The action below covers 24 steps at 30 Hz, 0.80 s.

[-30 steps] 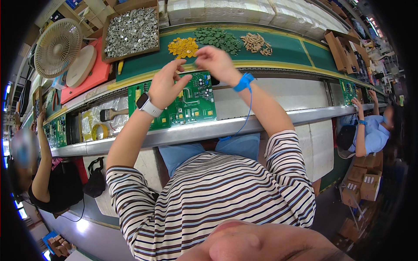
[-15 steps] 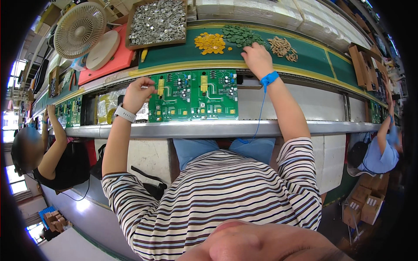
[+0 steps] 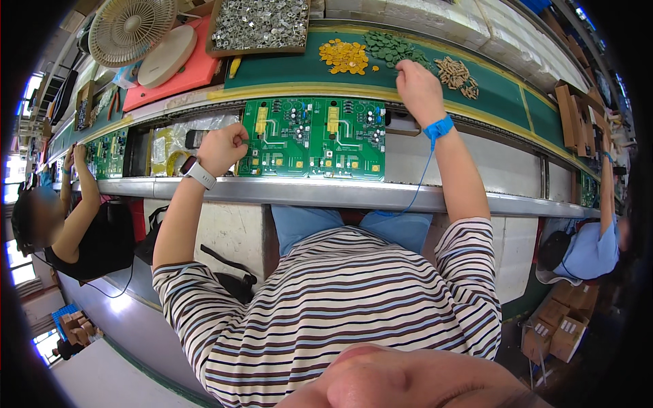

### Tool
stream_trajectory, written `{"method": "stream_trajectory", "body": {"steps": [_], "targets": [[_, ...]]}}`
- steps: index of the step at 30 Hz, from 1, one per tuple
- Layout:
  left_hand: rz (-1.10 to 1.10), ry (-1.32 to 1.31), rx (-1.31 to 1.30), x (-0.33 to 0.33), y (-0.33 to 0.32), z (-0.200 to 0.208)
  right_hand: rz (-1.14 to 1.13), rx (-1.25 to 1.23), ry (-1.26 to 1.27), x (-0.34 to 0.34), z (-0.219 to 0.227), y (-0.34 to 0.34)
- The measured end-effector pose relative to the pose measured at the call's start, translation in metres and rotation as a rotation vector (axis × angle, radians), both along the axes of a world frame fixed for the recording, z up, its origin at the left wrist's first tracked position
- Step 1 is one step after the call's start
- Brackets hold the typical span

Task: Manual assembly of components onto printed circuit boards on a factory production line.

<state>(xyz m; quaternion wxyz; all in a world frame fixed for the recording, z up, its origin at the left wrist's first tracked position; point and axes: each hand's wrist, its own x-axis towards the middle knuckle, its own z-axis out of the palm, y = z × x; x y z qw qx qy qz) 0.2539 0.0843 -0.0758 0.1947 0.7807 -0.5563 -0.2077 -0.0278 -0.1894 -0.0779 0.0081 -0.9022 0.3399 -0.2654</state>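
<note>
Two green circuit boards lie side by side on the rail in front of me, the left board (image 3: 275, 146) and the right board (image 3: 347, 146). Beside the left board's lower left edge is my left hand (image 3: 223, 148), its fingers curled together; whatever they hold, if anything, is hidden. My right hand (image 3: 420, 88) reaches over the far green strip, fingers bent and closed at the near edge of a pile of green disc-shaped parts (image 3: 391, 47). What sits in its fingertips cannot be made out. A blue wrist strap (image 3: 439, 127) with a cord circles my right wrist.
Left of the green pile lie yellow disc parts (image 3: 343, 57); right of it, tan cylindrical parts (image 3: 457, 77). A box of small metal pieces (image 3: 258, 24) and a fan (image 3: 130, 30) stand far left. A metal edge (image 3: 326, 192) runs nearest me. Co-workers sit at both sides.
My view has shifted slightly. My left hand has moved nearer to me along the left board's edge, its fingers more curled. My right hand stays by the green pile.
</note>
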Motion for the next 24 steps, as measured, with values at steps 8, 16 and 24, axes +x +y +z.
{"method": "stream_trajectory", "body": {"steps": [8, 16, 24], "targets": [[-0.022, -0.074, 0.006, -0.008, -0.003, 0.006, 0.468, 0.362, -0.073, 0.019, 0.014, 0.09], [-0.162, -0.203, -0.013, -0.014, -0.007, 0.009, 0.614, 0.395, 0.075, 0.025, -0.003, 0.113], [-0.197, -0.246, -0.119, -0.019, 0.0, 0.0, 0.618, 0.385, 0.177, 0.029, -0.011, 0.115]]}}
